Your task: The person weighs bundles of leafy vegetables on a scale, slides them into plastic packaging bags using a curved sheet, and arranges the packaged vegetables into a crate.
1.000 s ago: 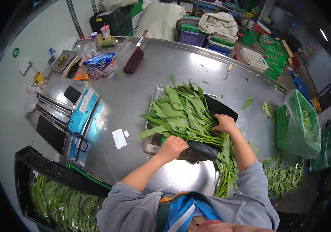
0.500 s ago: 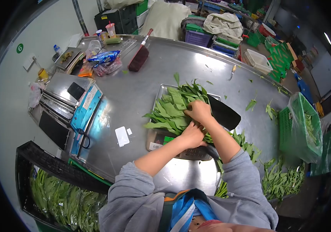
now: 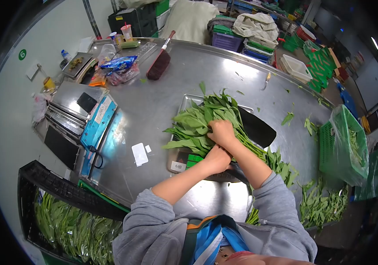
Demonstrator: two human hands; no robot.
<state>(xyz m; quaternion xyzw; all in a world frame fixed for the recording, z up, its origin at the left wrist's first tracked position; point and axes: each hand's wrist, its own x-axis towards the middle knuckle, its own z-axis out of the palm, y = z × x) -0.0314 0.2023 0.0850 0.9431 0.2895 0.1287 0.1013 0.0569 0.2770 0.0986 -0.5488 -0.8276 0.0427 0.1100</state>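
A bunch of long-leaved greens (image 3: 189, 121) lies across the metal tray (image 3: 192, 98) of a scale (image 3: 178, 160) with a green display. My right hand (image 3: 221, 133) is closed on the bunch near its middle, with the fingers curled into leaves and stems. Just below it, my left hand (image 3: 217, 159) is wrapped around the lower side of the same bunch; most of its fingers are hidden. Stems run out to the right beneath my right forearm. Behind them a dark, curved sheet (image 3: 257, 128) stands at the tray's right side.
More loose greens (image 3: 323, 203) lie at the right table edge beside a plastic-lined green basket (image 3: 341, 145). A black crate (image 3: 74, 221) of bagged greens sits at lower left. A blue wrapping machine (image 3: 96, 128), a brush (image 3: 159, 65) and a small knife (image 3: 266, 81) are on the steel table.
The leaves have turned and bunched up to the right under my hands. My right hand has shifted slightly left and down, and my left hand has rolled over slightly.
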